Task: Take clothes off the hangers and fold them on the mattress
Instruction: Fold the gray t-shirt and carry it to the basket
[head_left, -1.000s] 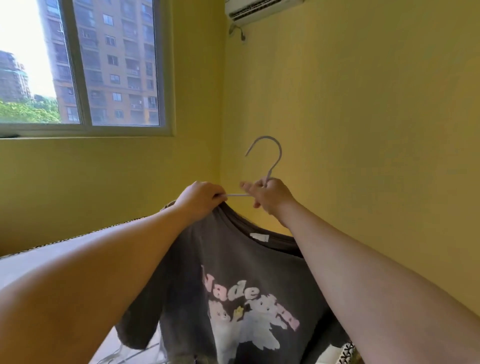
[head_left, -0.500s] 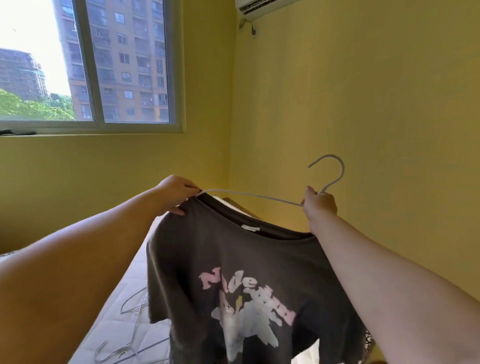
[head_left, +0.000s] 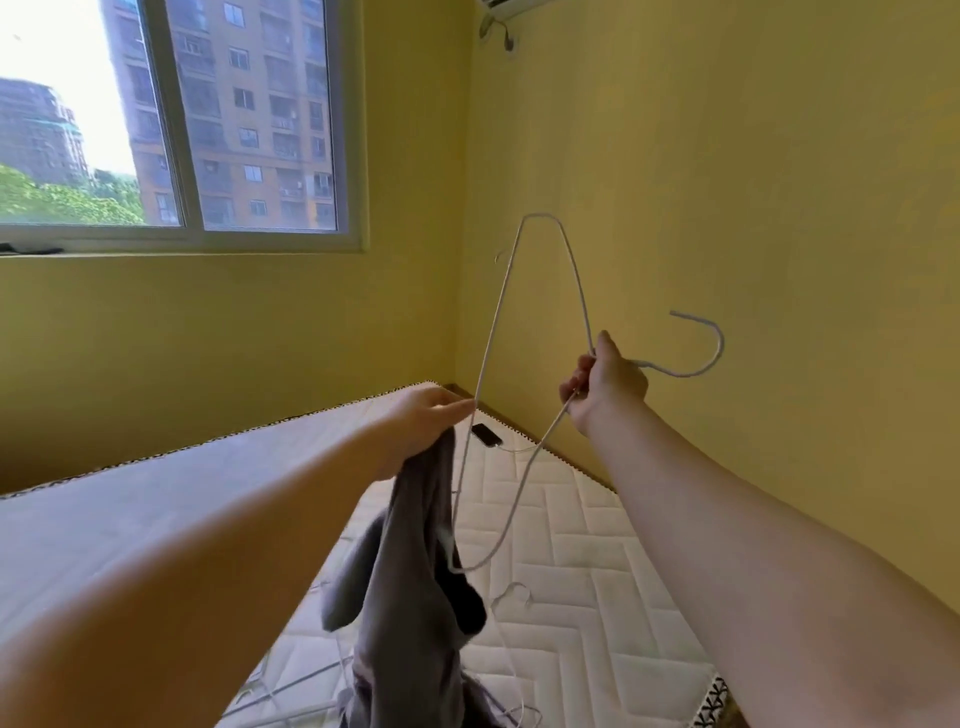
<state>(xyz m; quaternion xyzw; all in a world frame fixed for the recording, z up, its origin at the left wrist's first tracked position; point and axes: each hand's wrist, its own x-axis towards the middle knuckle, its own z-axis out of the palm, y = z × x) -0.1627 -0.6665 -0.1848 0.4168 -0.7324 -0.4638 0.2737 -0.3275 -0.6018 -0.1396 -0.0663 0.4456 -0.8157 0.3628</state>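
My left hand (head_left: 423, 418) grips the dark grey T-shirt (head_left: 410, 587) by its top, and the shirt hangs down limp over the mattress (head_left: 582, 561). My right hand (head_left: 605, 382) grips the white wire hanger (head_left: 550, 332) at its neck, tilted with the hook pointing right and one end up. The hanger is out of the shirt; its lower end hangs beside the cloth.
Several bare wire hangers (head_left: 511, 595) lie on the white quilted mattress below the shirt. A dark phone (head_left: 486, 434) with a cable lies near the mattress's far corner. Yellow walls close in behind and to the right; a window (head_left: 171, 119) is at the upper left.
The hanger has come out of the T-shirt and swung up and right in my right hand. The shirt, earlier spread on the hanger, now hangs bunched from my left hand.
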